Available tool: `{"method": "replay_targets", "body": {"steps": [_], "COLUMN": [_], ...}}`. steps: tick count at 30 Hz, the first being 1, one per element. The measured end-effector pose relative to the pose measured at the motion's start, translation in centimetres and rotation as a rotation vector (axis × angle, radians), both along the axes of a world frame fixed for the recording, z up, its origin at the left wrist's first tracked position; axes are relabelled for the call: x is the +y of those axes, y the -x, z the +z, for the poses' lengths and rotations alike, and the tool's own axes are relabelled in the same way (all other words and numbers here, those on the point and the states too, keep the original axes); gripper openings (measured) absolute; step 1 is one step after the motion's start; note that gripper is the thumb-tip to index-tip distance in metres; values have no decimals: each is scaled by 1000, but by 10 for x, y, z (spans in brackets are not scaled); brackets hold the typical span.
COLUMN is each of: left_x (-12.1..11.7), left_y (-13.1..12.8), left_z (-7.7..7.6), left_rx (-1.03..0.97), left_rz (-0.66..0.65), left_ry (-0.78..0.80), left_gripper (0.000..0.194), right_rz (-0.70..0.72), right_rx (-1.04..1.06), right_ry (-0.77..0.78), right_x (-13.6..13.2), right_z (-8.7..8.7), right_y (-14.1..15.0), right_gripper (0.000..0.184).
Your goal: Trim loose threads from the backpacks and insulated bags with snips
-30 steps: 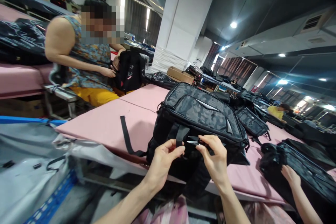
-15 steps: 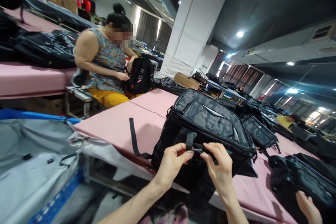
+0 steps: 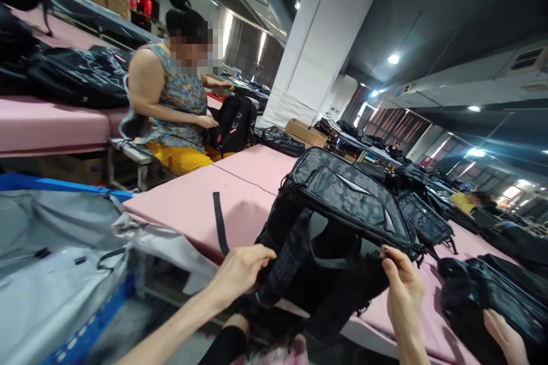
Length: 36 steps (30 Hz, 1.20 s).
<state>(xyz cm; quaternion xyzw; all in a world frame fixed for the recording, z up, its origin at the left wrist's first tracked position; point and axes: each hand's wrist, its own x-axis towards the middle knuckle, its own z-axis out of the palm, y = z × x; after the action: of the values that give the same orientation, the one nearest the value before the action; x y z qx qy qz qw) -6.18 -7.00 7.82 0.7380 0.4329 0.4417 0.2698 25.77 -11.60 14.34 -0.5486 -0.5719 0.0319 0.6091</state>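
Note:
A black backpack (image 3: pixel 342 179) with a grey camouflage front leans over the near edge of a pink table, its strap side turned to me. My left hand (image 3: pixel 246 268) is closed at the pack's left side, next to a padded shoulder strap (image 3: pixel 285 262); its fingertips are partly hidden against the dark fabric. At the pack's right side, my right hand (image 3: pixel 405 282) pinches with thumb and forefinger at the edge of the bag; the exact bit between them is too dark to make out. A loose black webbing strap (image 3: pixel 220 222) lies left of the pack.
The pink table (image 3: pixel 171 199) runs away to the right, bearing more camouflage bags (image 3: pixel 423 217). Another person's hand (image 3: pixel 505 331) touches a bag (image 3: pixel 509 296) at lower right. A seated co-worker (image 3: pixel 175 91) handles a black backpack (image 3: pixel 233 122). A blue-framed grey bin (image 3: pixel 55 251) stands at left.
My hands have parted from a buckle and webbing at the pack's top middle, moving out to its left and right sides. The pack has tilted towards me, showing its shoulder straps.

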Motion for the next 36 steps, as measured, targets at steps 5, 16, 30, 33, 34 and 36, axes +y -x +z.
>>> {"method": "replay_targets", "body": {"steps": [5, 16, 30, 33, 34, 36], "left_x": [2, -15, -12, -15, -17, -17], "left_y": [14, -89, -61, -72, -75, -75], "left_z": [4, 47, 44, 60, 66, 72], "left_rx": [332, -617, -272, -534, -594, -678], "left_rz": [-38, -205, -345, -363, -380, -385], "left_ry": [267, 446, 317, 422, 429, 397], "left_gripper": [26, 19, 30, 36, 33, 26], "right_rz": [-59, 159, 323, 326, 344, 388], "right_rx": [-27, -684, 1, -46, -76, -129], "right_ry": [15, 56, 358, 351, 343, 306], "right_x": [-15, -14, -1, -3, -5, -10], "right_z": [-5, 6, 33, 37, 38, 39], "right_y": [-12, 69, 59, 68, 70, 68], "right_gripper": [26, 24, 30, 29, 28, 25]}}
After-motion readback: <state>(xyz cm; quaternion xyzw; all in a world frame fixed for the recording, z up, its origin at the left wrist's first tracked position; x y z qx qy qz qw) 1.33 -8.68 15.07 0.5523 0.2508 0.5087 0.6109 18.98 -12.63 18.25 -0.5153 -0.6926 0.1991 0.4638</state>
